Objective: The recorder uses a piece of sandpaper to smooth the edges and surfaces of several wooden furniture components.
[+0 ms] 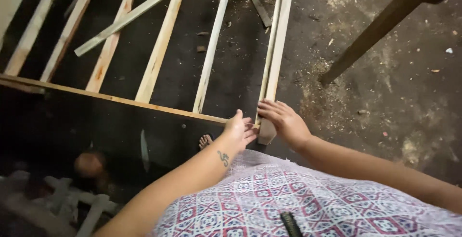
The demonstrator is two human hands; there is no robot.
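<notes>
We rest our left hand (pixel 239 131) and right hand (pixel 284 120), fingers spread flat, on the near end of two paired slats (pixel 276 49), right of five parallel slats and one diagonal slat (pixel 130 16), with bare floor (pixel 409 102) further right.

Place: rough woodworking workshop.
Evidence: bare timber slats (pixel 159 49) in a frame; sawdust and chips on dark floor (pixel 385 97).
</notes>
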